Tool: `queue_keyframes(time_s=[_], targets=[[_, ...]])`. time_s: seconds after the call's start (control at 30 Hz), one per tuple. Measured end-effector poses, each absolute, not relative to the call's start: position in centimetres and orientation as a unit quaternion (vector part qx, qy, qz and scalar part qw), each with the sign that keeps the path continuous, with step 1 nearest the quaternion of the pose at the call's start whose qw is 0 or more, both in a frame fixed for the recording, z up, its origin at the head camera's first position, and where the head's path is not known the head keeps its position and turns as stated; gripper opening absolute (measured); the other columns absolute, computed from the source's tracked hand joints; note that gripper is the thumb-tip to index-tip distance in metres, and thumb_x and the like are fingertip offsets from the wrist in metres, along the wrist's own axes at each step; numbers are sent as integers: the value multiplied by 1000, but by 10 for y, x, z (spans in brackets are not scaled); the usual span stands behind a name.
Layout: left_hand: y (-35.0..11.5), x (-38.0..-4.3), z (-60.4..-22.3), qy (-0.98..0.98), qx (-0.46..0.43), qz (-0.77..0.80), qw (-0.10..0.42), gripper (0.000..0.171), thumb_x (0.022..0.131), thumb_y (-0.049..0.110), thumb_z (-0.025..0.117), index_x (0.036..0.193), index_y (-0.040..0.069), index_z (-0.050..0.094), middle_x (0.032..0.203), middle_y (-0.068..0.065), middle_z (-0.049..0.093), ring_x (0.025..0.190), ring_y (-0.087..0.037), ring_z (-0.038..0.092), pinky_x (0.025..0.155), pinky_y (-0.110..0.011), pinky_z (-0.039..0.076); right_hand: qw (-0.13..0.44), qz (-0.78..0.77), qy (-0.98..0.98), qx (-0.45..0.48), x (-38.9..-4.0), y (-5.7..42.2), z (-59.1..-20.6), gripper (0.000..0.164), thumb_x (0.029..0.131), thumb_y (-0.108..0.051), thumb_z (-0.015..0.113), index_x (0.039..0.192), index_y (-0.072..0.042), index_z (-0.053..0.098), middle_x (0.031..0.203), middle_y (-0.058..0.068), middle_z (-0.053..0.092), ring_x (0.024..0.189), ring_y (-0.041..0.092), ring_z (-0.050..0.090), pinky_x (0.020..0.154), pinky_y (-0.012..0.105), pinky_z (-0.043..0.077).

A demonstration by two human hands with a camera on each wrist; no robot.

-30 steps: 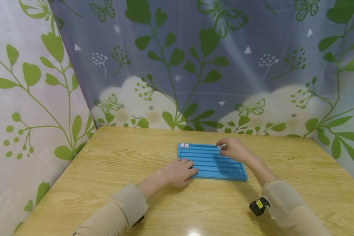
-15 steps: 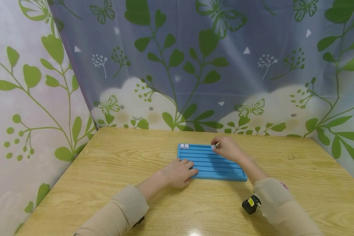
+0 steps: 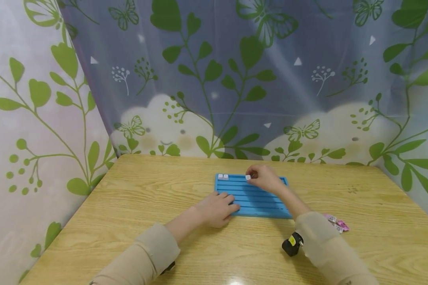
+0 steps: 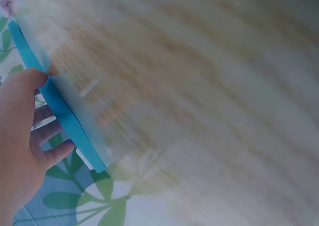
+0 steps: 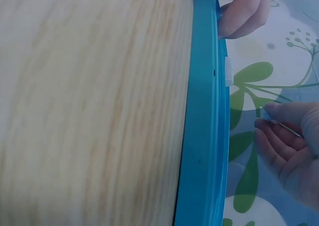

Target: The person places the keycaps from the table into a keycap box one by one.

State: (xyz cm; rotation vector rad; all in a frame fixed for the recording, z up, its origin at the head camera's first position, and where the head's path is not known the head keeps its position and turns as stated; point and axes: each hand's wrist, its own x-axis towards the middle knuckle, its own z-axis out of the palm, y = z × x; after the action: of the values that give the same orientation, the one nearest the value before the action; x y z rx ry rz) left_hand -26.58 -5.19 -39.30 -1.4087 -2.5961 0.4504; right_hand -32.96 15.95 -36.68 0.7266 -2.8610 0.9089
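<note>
Blue tray (image 3: 258, 200) lay toward the far edge of the wooden table (image 3: 135, 186), with a curtain (image 3: 214, 79) printed with leaves and butterflies behind it. Two beige sleeves (image 3: 333, 245) reached over the table from the near side. Parallel grooves ran across the tray from left to right. At its near left corner, the left hand (image 3: 215, 209) gripped the rim, fingers spread over the top and thumb against the outer side. Over the far groove, the right hand (image 3: 265, 178) was closed in a pinch of thumb and fingers. A black device (image 3: 291, 243) hung beneath the right sleeve. Pink and white pieces (image 3: 342, 225), too small to make out, lay just beside that sleeve. Two white tiles (image 3: 222, 177) sat side by side in the tray's far left corner. Between the right hand's fingertips was one white tile (image 3: 248, 177), apart from that pair.
</note>
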Motion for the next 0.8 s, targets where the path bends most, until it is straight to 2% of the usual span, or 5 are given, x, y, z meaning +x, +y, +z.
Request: queue_keyframes(time_s=[0.37,0.8], targets=[[-53,-267,-394,-865,-471,152,79,34,96,34,46,128,22,52,113,-1,53,102,-18,51,82,-34,44,29,285,-930,229,-339,144,-373,16,86,-13,66,98,-3,65,92,8,58,82,21,53,70,35,45],[-53,-267,-393,-864,-474,153,77,35,96,34,46,128,22,52,114,-1,53,101,-18,51,82,-34,44,24,277,-939,202,-351,129,-387,14,85,-9,65,95,1,66,90,10,57,82,22,52,73,36,45]])
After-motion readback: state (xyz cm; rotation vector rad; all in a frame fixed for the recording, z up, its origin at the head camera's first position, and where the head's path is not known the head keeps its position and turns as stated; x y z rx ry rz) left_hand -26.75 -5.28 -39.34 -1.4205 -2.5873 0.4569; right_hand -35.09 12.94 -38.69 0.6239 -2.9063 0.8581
